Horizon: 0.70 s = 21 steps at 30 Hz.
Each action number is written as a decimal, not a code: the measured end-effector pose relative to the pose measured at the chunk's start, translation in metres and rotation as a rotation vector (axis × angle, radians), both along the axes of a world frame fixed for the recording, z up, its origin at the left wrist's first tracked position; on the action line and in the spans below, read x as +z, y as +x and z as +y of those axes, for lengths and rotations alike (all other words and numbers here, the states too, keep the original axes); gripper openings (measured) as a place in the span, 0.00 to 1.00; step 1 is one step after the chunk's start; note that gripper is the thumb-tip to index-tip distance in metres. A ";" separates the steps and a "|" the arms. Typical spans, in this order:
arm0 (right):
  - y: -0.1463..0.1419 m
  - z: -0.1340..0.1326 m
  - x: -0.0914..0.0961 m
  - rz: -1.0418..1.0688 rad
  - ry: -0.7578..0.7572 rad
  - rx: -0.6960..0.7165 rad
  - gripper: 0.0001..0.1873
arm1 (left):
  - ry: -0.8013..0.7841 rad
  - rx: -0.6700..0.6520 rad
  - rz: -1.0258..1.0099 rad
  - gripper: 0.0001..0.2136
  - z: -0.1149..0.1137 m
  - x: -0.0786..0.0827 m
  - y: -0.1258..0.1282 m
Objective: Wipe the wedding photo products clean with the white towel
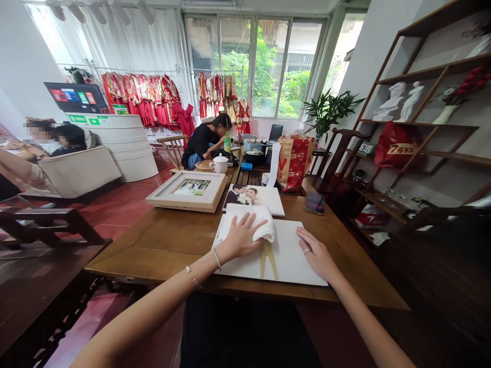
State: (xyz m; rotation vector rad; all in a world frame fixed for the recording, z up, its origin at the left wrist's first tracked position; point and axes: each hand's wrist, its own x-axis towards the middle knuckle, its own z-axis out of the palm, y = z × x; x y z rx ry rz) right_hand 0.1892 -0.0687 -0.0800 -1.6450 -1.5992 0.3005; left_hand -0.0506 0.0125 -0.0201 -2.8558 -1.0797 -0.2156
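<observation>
My left hand point(245, 236) presses flat on a folded white cloth point(270, 217), its fingers spread. The cloth lies over the far left part of a white board point(245, 265) at the table's near edge. From under the cloth shows a tan, forked, V-shaped piece point(268, 258) on the board's face; its upper end is hidden. At the board's right edge rests my right hand point(316, 255), fingers stretched out, holding nothing. Just beyond the cloth lies a photo print of a couple point(264, 199). To its left sits a pale framed photo point(186, 191).
A phone point(314, 203) lies right of the print. Behind stand a red paper bag point(293, 163), a white lidded cup point(220, 163) and a green-labelled bottle point(227, 142). A person in black point(201, 140) bends over the far end. Wooden shelves point(422, 148) rise on the right.
</observation>
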 end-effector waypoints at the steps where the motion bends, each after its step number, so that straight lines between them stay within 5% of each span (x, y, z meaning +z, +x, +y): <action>1: 0.000 0.001 -0.001 0.002 0.008 0.001 0.21 | 0.004 0.004 -0.005 0.26 -0.003 -0.001 -0.003; 13: 0.005 0.012 -0.005 0.008 0.049 0.002 0.20 | -0.191 -0.011 0.062 0.38 -0.085 0.010 -0.044; 16: 0.005 0.010 -0.004 0.015 0.047 0.006 0.20 | -0.181 -0.020 0.065 0.35 -0.076 0.013 -0.041; 21: 0.004 0.003 -0.001 -0.003 0.023 0.001 0.20 | -0.078 -0.019 0.047 0.28 -0.025 0.009 -0.029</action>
